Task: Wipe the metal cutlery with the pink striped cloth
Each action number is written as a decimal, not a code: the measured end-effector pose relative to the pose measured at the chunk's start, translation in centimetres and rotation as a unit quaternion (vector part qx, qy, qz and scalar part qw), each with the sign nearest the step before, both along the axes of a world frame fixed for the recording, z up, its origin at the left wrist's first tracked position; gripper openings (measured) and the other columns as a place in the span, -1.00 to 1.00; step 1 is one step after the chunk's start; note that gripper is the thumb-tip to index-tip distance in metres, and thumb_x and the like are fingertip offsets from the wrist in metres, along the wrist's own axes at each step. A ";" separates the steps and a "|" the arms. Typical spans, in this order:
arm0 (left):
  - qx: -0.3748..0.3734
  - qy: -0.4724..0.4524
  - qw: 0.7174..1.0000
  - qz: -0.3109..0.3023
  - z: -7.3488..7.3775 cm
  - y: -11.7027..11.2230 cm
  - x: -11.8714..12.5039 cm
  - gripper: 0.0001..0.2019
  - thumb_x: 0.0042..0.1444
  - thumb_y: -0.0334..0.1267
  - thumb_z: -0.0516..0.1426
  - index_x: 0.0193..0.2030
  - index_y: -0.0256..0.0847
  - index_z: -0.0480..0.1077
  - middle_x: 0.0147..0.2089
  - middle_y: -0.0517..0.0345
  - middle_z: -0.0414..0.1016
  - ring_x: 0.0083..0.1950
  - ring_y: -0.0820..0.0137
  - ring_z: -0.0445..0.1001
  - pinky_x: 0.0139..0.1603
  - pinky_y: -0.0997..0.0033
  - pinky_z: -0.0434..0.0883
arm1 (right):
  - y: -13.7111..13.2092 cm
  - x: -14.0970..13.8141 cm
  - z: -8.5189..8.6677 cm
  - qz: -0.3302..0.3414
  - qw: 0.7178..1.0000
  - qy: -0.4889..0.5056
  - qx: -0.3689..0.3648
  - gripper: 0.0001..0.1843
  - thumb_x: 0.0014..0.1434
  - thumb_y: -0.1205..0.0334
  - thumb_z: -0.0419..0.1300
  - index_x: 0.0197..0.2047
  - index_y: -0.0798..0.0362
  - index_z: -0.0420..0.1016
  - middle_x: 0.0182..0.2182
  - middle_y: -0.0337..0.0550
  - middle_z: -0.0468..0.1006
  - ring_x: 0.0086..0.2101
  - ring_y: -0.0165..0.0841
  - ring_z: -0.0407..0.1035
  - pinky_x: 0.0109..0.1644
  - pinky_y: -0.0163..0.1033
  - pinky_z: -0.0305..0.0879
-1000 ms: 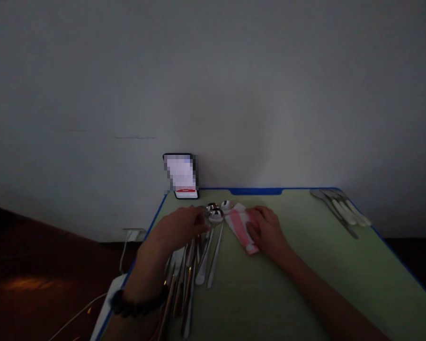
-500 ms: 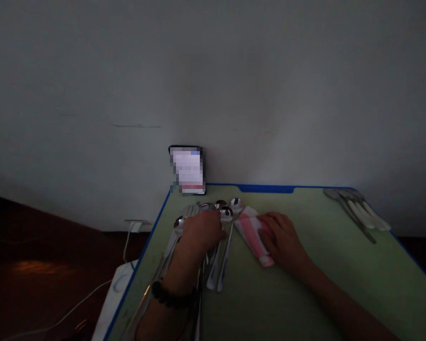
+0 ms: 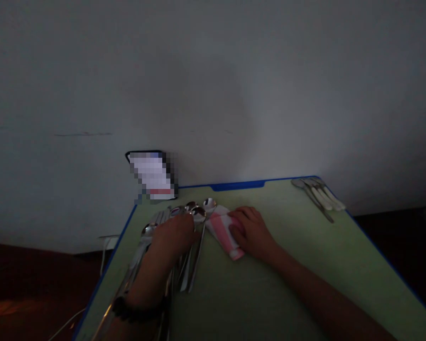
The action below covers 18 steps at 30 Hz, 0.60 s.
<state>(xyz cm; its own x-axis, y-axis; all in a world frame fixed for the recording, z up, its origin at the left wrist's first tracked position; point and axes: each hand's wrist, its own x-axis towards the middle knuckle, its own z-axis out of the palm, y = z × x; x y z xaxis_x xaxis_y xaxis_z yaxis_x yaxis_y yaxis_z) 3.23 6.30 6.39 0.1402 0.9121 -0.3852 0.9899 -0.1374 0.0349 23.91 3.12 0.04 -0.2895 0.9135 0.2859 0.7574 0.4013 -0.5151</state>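
My left hand, with a dark beaded bracelet at the wrist, is closed with curled fingers over a group of metal spoons and forks. What its fingertips hold is hidden. Beside the hand, a shiny spoon lies with its handle toward me, and another spoon is just behind it. On the left, a further spoon bowl shows next to the wrist. My right hand grips the right side of a folded pink-and-white cloth, which rests on the table right of the spoons.
The green table has a blue rim and stands against a grey wall. A phone with a lit, blurred screen leans at the back left. Several white-handled pieces of cutlery lie at the back right. A white cable hangs at left.
The camera view has turned to the right, so everything sits further left in the picture. Both hands keep nearly the same places among the cutlery and on the cloth.
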 end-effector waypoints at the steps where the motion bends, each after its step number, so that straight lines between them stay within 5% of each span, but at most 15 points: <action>1: -0.002 0.003 1.000 -0.001 0.0 0.0 0.1 -0.72 -0.02 -0.15 0.03 -0.28 -0.28 0.43 -0.18 -0.20 0.51 -0.19 0.04 0.49 -0.26 0.08 0.39 | 0.0 0.1 0.0 0.004 1.000 0.000 0.001 -0.66 0.15 0.23 0.06 0.02 0.02 0.33 -0.10 -0.05 0.37 -0.07 -0.24 0.18 0.05 -0.09 0.11; 11: 0.013 0.021 1.000 -0.015 -0.4 -0.6 1.0 -0.71 0.03 -0.17 0.01 -0.25 -0.29 0.45 -0.17 -0.24 0.52 -0.15 0.02 0.49 -0.23 0.09 0.39 | 0.2 0.3 -0.5 0.025 0.999 0.015 0.017 -0.67 0.14 0.24 0.06 0.00 0.01 0.34 -0.14 -0.04 0.37 -0.09 -0.22 0.20 0.02 -0.06 0.14; 18: 0.022 -0.060 0.996 -0.067 2.4 -1.4 -0.2 -0.71 0.12 -0.28 -0.08 -0.06 -0.24 0.31 -0.09 -0.13 0.47 -0.11 0.18 0.47 -0.16 0.25 0.35 | -0.1 0.1 0.0 -0.043 0.993 0.029 0.107 -0.72 0.13 0.26 0.05 -0.07 0.05 0.38 -0.08 0.01 0.28 -0.04 -0.18 0.16 0.06 -0.02 0.07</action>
<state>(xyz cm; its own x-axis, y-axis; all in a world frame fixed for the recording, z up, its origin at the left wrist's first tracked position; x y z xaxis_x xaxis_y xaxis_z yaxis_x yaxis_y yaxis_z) 3.03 4.91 8.79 0.3047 0.8979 -0.3176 0.9515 -0.2726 0.1423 23.97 3.06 0.01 -0.1909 0.8505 0.4902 0.7646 0.4420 -0.4691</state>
